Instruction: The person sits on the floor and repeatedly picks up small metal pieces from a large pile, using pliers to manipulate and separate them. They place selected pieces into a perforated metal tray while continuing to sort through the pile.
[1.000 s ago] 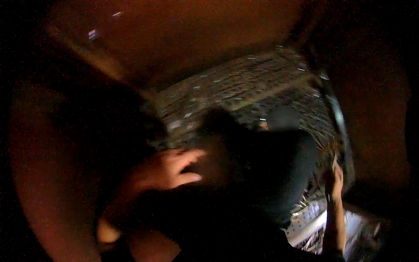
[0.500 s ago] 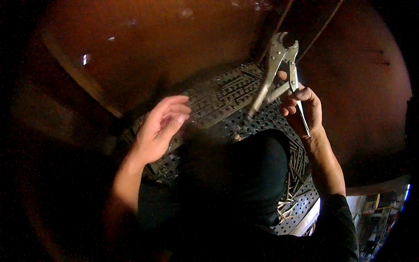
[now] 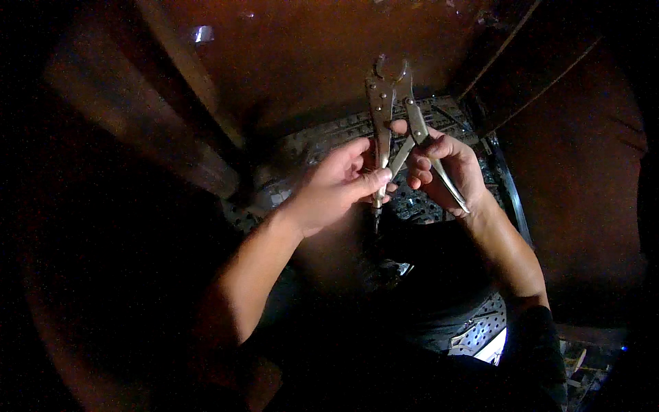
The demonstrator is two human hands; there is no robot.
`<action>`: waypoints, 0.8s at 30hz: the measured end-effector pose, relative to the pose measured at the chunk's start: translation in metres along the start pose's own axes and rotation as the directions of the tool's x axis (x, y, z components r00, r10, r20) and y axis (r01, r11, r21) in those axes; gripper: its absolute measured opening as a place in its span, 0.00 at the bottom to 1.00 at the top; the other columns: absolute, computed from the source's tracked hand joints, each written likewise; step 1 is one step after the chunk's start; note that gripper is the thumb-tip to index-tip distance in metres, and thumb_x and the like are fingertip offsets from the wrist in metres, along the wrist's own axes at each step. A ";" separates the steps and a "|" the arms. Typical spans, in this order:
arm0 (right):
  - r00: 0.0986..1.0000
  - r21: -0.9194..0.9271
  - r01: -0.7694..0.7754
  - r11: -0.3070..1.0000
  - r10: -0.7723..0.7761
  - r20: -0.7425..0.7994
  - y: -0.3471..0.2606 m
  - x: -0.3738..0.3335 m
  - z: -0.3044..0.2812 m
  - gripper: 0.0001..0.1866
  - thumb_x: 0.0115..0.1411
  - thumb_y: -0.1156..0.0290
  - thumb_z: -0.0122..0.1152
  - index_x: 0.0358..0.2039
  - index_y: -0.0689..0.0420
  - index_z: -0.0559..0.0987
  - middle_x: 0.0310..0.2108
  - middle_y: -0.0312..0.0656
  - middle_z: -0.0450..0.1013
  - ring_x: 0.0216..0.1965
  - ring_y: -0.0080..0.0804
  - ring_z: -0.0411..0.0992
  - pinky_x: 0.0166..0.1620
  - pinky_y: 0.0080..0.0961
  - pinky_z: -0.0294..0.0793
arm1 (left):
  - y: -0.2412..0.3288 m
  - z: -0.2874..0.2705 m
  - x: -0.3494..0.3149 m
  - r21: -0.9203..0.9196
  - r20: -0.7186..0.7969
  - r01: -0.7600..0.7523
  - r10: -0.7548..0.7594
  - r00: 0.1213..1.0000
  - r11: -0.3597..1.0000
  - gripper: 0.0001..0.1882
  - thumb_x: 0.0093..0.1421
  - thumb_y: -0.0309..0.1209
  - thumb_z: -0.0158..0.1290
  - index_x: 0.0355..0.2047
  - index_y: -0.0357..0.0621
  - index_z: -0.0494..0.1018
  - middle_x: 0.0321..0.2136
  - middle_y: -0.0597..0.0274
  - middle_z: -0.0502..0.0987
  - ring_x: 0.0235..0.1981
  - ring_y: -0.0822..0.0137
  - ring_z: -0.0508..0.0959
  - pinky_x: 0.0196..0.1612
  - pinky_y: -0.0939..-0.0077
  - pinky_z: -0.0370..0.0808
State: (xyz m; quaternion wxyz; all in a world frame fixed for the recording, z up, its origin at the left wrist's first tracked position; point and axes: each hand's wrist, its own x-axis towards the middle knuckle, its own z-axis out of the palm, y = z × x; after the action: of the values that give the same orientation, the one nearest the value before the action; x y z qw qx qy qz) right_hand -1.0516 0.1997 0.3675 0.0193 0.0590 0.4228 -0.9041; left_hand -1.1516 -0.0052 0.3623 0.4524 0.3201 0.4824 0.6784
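A pair of metal locking pliers [image 3: 381,113] is held up in front of me, its curved jaws apart at the top and its handles spread. My left hand [image 3: 338,182] is closed on the left handle, thumb pressed along it near the adjusting screw at its lower end. Around the right handle my right hand [image 3: 449,165] is wrapped, with one fingertip showing between the two handles. Nothing shows between the jaws.
Brown metal walls [image 3: 549,178] rise around me, with thin rods or cables [image 3: 508,48] running down the right side. Below lies a dark perforated metal floor [image 3: 486,323]. A beam-like edge [image 3: 199,82] slants down at the left. Much of the lower area is too dark to tell.
My left hand, earlier apart with nothing in it, has come right and taken hold of the left handle. The pliers and my right hand appear further left; the view has shifted too.
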 end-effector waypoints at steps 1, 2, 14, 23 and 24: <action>0.999 -0.038 0.023 0.999 -0.024 -0.025 0.003 0.002 -0.002 0.29 0.56 0.71 0.49 0.60 0.64 0.71 0.23 0.36 0.71 0.21 0.27 0.70 0.33 0.30 0.80 | -0.012 -0.009 0.006 0.009 0.020 -0.023 0.023 1.000 1.000 0.19 0.69 0.28 0.54 0.59 0.41 0.67 0.44 0.62 0.77 0.43 0.70 0.77 0.46 0.72 0.76; 1.000 -0.038 0.011 0.999 -0.012 -0.026 -0.003 0.001 -0.013 0.28 0.56 0.72 0.48 0.59 0.63 0.71 0.23 0.37 0.71 0.21 0.27 0.70 0.33 0.29 0.79 | -0.019 -0.004 0.016 0.025 -0.009 -0.016 0.016 1.000 1.000 0.19 0.68 0.27 0.55 0.58 0.41 0.68 0.43 0.63 0.77 0.41 0.71 0.77 0.45 0.73 0.76; 0.945 -0.355 -0.111 0.928 -0.012 -0.326 0.044 -0.081 -0.044 0.23 0.60 0.74 0.51 0.58 0.61 0.73 0.28 0.37 0.72 0.27 0.26 0.70 0.35 0.26 0.78 | -0.117 0.035 0.010 0.850 -0.226 0.136 0.118 0.967 0.510 0.30 0.70 0.37 0.51 0.66 0.35 0.57 0.48 0.34 0.77 0.48 0.37 0.78 0.50 0.49 0.75; 0.927 -0.357 -0.171 0.918 0.027 -0.375 0.039 -0.093 -0.040 0.19 0.64 0.75 0.54 0.56 0.60 0.74 0.34 0.35 0.74 0.29 0.23 0.72 0.33 0.25 0.78 | -0.130 0.047 0.002 0.846 -0.245 0.112 0.193 0.950 0.521 0.27 0.70 0.35 0.51 0.63 0.32 0.59 0.46 0.32 0.77 0.46 0.34 0.78 0.48 0.48 0.75; 0.929 -0.341 -0.144 0.929 0.008 -0.370 0.045 -0.092 -0.042 0.18 0.65 0.75 0.54 0.55 0.60 0.74 0.33 0.34 0.74 0.28 0.22 0.71 0.32 0.24 0.76 | -0.129 0.040 0.005 0.832 -0.237 0.110 0.169 0.957 0.544 0.28 0.70 0.35 0.51 0.63 0.32 0.59 0.49 0.31 0.76 0.49 0.33 0.77 0.51 0.47 0.75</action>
State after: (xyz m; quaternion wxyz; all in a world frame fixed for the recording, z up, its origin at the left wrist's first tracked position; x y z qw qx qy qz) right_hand -0.9530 0.2015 0.3173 -0.0128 0.2364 0.5756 -0.7827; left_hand -1.0791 0.0306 0.2538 0.1570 0.4021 0.8024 0.4122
